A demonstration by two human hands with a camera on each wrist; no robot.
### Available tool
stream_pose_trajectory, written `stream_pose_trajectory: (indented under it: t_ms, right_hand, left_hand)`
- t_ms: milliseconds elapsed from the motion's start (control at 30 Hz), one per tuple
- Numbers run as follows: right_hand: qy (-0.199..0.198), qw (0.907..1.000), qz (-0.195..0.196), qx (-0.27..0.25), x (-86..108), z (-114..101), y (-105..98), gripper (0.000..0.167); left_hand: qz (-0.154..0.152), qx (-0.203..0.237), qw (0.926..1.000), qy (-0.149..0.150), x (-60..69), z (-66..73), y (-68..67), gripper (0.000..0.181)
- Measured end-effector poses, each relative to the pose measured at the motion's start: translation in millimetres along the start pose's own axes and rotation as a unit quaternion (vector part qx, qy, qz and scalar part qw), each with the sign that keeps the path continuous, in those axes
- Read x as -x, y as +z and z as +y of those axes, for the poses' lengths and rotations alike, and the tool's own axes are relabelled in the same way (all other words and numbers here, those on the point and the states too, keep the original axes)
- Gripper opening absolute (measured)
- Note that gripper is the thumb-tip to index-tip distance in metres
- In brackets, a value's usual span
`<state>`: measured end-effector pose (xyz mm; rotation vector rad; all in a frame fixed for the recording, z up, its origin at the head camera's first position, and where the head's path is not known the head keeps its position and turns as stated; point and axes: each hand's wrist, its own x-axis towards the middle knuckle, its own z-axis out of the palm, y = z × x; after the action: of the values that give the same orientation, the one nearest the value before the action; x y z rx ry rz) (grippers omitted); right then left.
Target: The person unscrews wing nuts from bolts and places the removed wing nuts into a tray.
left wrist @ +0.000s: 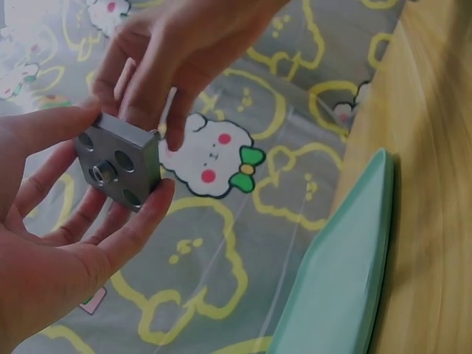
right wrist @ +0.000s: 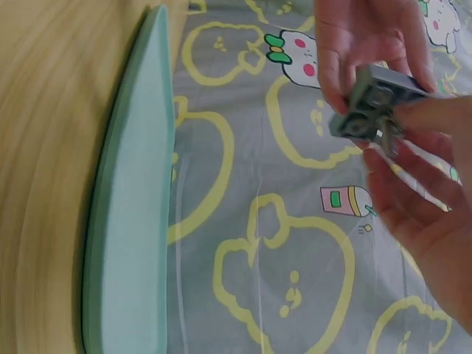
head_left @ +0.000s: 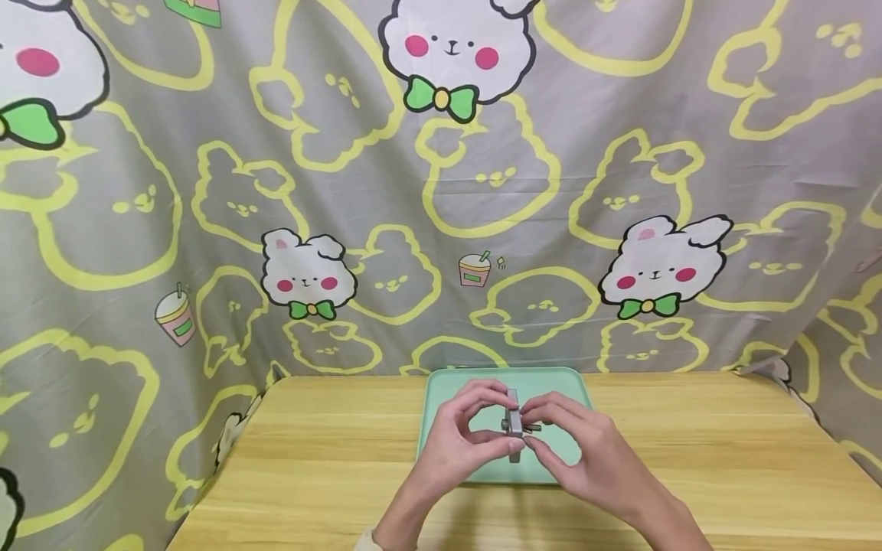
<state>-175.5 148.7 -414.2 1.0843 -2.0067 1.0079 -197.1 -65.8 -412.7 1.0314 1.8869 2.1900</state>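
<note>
My left hand [head_left: 460,436] pinches a grey square metal block [head_left: 514,425] by its edges, thumb on one side and fingers on the other, above the tray. In the left wrist view the block [left wrist: 118,161] shows several round holes and a small cylinder standing out at its centre; the left hand [left wrist: 66,236] holds it. My right hand [head_left: 586,451] is at the block's other face, fingers bent towards it. Thin metal pins [right wrist: 386,136] stick out of that face between the right hand's [right wrist: 428,192] thumb and fingers; their exact contact is partly hidden.
A mint green tray [head_left: 441,383] lies on the wooden table [head_left: 331,428] beneath the hands. Behind and at the sides hangs a grey cloth [head_left: 386,191] with rabbit heads and yellow outlines.
</note>
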Motion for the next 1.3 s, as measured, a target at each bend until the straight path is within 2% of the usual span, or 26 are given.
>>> stream_pose_trajectory:
  t_ms: [100,133,200,267,333,433,500,567,600,633,733,1000,1167,1300]
  right_hand:
    - [0.095,0.9947,-0.013,-0.038,1.6,0.3,-3.2,0.03]
    - [0.136,0.9888,-0.015,-0.06,2.0,0.9,-3.7,0.028]
    - [0.226,0.9673,-0.024,-0.114,3.4,3.3,-4.4,0.02]
    - [0.307,0.936,-0.032,-0.169,4.6,6.4,-4.0,0.017]
    - [0.37,0.8991,-0.045,-0.23,5.6,9.4,-3.4,0.025]
    - [0.431,0.8405,-0.065,-0.321,6.4,13.0,-1.0,0.037]
    - [0.457,0.8026,-0.072,-0.376,7.1,14.7,0.5,0.039]
    - [0.467,0.7773,-0.075,-0.415,8.3,16.1,1.8,0.039]
    - [0.469,0.769,-0.074,-0.428,9.0,16.9,2.3,0.038]
    - [0.47,0.7633,-0.073,-0.438,9.9,17.7,3.0,0.036]
    - [0.467,0.7592,-0.071,-0.447,12.4,19.7,4.6,0.033]
    - [0.483,0.7519,-0.07,-0.443,14.6,21.7,7.0,0.03]
    - [0.476,0.7562,-0.071,-0.444,15.0,21.8,7.1,0.029]
    - [0.471,0.7683,-0.065,-0.429,14.5,20.8,8.7,0.028]
  left_hand:
    - [0.005,-0.029,0.9995,0.014,-0.2,-0.7,-1.8,0.036]
    - [0.009,-0.043,0.9989,0.019,-0.1,-0.9,-2.4,0.036]
    - [0.016,-0.064,0.9976,0.023,0.2,-0.9,-3.2,0.036]
    - [0.02,-0.081,0.9962,0.025,0.4,-1.2,-3.5,0.036]
    - [0.02,-0.095,0.9949,0.028,0.3,-1.2,-3.2,0.036]
    - [0.008,-0.105,0.9938,0.034,0.4,-2.2,-2.1,0.036]
    - [0.0,-0.121,0.9918,0.04,0.6,-3.1,-1.3,0.035]
    - [-0.008,-0.148,0.9875,0.052,1.0,-4.3,-0.8,0.036]
    - [-0.011,-0.162,0.9852,0.056,1.1,-4.7,-0.5,0.036]
    - [-0.015,-0.175,0.9827,0.06,1.2,-5.3,-0.3,0.037]
    - [-0.026,-0.202,0.977,0.064,1.4,-6.4,0.6,0.036]
    - [-0.034,-0.208,0.9759,0.055,1.7,-5.6,2.4,0.034]
    - [-0.035,-0.207,0.9763,0.052,2.1,-5.3,2.1,0.033]
    - [-0.031,-0.187,0.9805,0.051,2.0,-7.0,1.1,0.033]
